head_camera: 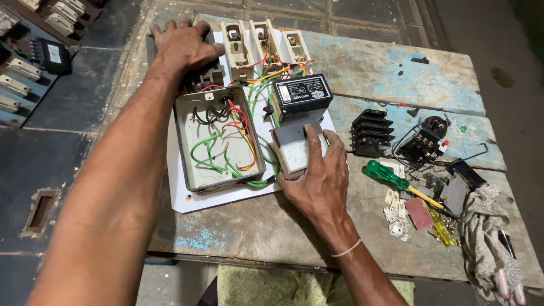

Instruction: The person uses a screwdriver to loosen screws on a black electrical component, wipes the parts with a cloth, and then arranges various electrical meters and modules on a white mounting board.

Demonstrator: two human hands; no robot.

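Grey metal marks the open box (218, 139) in the middle of the white board (187, 201), which lies on a worn wooden table (391, 68). At the far left corner, the left hand (182, 42) lies flat with fingers spread, pressing down on the dark part at the board's top edge. Green, red, yellow and black wires (226, 141) coil loosely inside the box; they look springy and would snag if tugged. To the right, the right hand (320, 178) rests on a small meter (294, 148) with a pale face and dark top, thumb on the top and fingers curled along its right side. The meter seems light, stiff and easily cracked, best held by its edges. Further right lie a green-handled screwdriver (388, 175) and a rag (487, 238).
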